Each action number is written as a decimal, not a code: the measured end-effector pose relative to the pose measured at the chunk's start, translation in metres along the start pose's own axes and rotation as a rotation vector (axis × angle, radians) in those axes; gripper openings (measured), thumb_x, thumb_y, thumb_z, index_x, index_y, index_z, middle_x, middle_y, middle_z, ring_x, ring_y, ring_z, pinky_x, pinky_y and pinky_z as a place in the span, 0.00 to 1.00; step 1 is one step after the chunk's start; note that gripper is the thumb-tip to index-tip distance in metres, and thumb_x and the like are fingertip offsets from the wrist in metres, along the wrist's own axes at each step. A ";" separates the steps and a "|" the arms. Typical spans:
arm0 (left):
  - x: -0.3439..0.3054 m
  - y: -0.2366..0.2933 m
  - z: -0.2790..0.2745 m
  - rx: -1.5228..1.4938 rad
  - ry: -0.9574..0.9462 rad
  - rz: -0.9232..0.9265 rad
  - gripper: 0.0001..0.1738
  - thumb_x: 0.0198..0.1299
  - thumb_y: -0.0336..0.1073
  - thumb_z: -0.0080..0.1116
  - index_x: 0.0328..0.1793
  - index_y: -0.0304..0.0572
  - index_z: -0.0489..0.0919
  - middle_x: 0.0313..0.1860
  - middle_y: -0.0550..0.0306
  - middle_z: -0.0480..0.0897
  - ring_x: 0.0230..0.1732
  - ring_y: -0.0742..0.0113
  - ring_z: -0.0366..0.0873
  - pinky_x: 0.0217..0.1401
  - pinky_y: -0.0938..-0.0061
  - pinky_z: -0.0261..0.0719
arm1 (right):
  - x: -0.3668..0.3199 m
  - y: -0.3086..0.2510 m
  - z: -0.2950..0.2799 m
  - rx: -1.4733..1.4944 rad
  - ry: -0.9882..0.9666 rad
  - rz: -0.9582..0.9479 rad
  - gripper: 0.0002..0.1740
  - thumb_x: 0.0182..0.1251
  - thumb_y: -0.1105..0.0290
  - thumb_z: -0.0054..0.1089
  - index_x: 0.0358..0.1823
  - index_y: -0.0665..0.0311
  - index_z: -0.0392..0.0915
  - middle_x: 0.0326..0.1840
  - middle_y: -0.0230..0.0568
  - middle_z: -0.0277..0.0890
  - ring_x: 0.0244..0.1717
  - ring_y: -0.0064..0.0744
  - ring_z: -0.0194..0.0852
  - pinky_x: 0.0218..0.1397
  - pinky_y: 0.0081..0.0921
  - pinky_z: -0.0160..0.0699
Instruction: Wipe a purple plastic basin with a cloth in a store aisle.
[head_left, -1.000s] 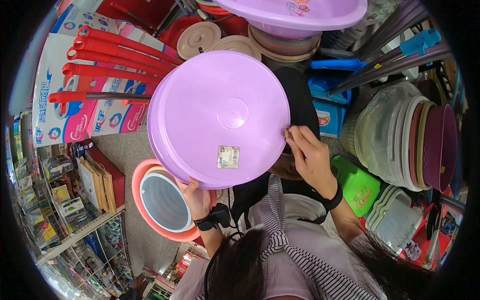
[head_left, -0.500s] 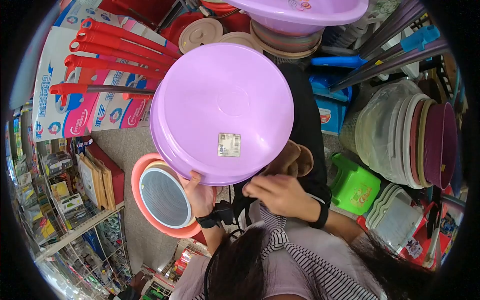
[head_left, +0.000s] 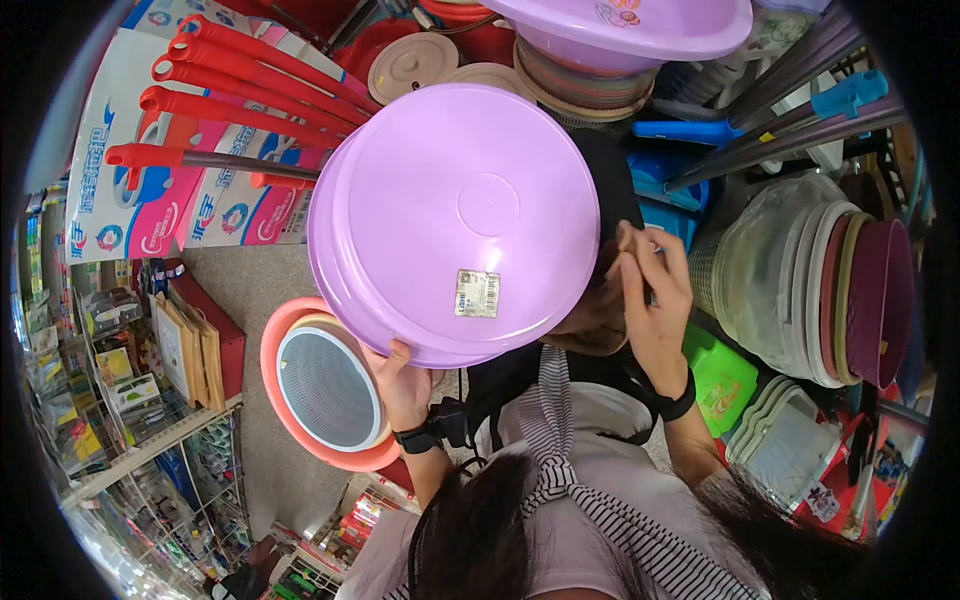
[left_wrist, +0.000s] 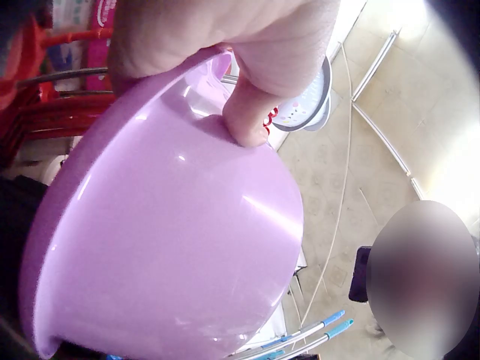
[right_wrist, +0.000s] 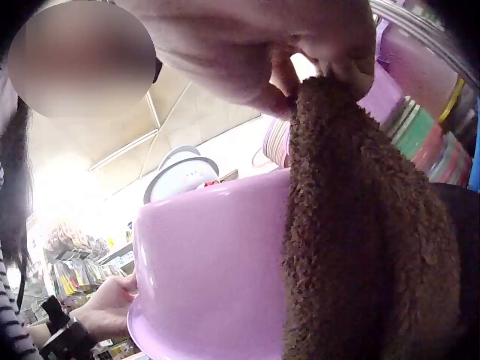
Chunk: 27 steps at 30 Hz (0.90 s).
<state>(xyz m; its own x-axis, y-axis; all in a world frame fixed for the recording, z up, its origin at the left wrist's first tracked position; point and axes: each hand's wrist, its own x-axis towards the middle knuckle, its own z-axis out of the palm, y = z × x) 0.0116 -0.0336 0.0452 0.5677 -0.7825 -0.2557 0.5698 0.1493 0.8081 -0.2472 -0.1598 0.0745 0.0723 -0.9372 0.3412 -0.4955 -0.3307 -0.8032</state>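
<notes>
A purple plastic basin (head_left: 450, 220) is held bottom-up in front of me, with a price sticker (head_left: 477, 293) on its base. My left hand (head_left: 400, 385) grips its lower rim; in the left wrist view the fingers (left_wrist: 244, 112) curl over the rim of the basin (left_wrist: 165, 247). My right hand (head_left: 655, 300) is raised at the basin's right edge and pinches a brown fuzzy cloth (head_left: 592, 325). From the right wrist, the cloth (right_wrist: 360, 225) hangs from the fingertips (right_wrist: 330, 67) against the basin's side (right_wrist: 210, 277).
Red mop handles (head_left: 240, 90) jut out at upper left. A pink basin holding a grey strainer (head_left: 325, 385) stands below the left hand. Stacked basins (head_left: 820, 280), a green stool (head_left: 718, 380) and blue-handled poles (head_left: 780, 120) crowd the right. A wire shelf (head_left: 140, 400) is at left.
The right hand dropped below the basin with the cloth, then rose again to the basin's right edge. The basin shifted slightly up and to the right.
</notes>
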 end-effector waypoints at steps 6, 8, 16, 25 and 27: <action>0.003 -0.002 0.000 0.036 0.009 0.036 0.46 0.58 0.36 0.73 0.76 0.35 0.56 0.66 0.46 0.72 0.66 0.53 0.72 0.71 0.58 0.70 | -0.014 -0.018 0.017 -0.063 -0.169 -0.088 0.18 0.64 0.80 0.62 0.56 0.71 0.80 0.51 0.50 0.71 0.38 0.46 0.79 0.40 0.33 0.79; 0.004 -0.001 0.002 0.067 0.014 0.048 0.49 0.56 0.36 0.75 0.77 0.35 0.55 0.67 0.46 0.71 0.67 0.54 0.70 0.72 0.59 0.69 | -0.024 -0.024 0.016 -0.063 -0.226 -0.160 0.21 0.60 0.80 0.64 0.57 0.70 0.80 0.51 0.48 0.71 0.40 0.45 0.80 0.40 0.33 0.79; 0.002 -0.003 0.000 0.077 0.010 0.039 0.50 0.55 0.36 0.75 0.77 0.35 0.54 0.69 0.47 0.69 0.68 0.54 0.69 0.73 0.59 0.68 | -0.028 0.000 0.006 -0.012 -0.250 -0.147 0.26 0.57 0.87 0.58 0.59 0.68 0.79 0.52 0.49 0.71 0.42 0.47 0.81 0.44 0.35 0.81; 0.003 0.001 0.000 0.057 0.005 0.013 0.50 0.55 0.36 0.75 0.77 0.36 0.54 0.69 0.47 0.70 0.67 0.55 0.70 0.73 0.59 0.68 | -0.036 0.008 0.011 0.008 -0.175 -0.224 0.29 0.51 0.90 0.56 0.58 0.67 0.80 0.49 0.47 0.71 0.37 0.43 0.82 0.37 0.31 0.82; 0.004 0.002 0.000 0.048 -0.001 0.010 0.50 0.55 0.36 0.75 0.77 0.36 0.54 0.69 0.47 0.70 0.67 0.55 0.71 0.73 0.60 0.68 | -0.040 0.001 0.008 0.040 -0.221 -0.225 0.29 0.52 0.87 0.58 0.60 0.65 0.81 0.47 0.46 0.71 0.36 0.41 0.80 0.37 0.31 0.81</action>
<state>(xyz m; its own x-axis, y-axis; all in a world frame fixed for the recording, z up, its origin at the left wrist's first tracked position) 0.0148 -0.0365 0.0456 0.5722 -0.7820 -0.2469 0.5350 0.1278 0.8351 -0.2436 -0.1238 0.0560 0.3645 -0.8402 0.4015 -0.4114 -0.5321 -0.7400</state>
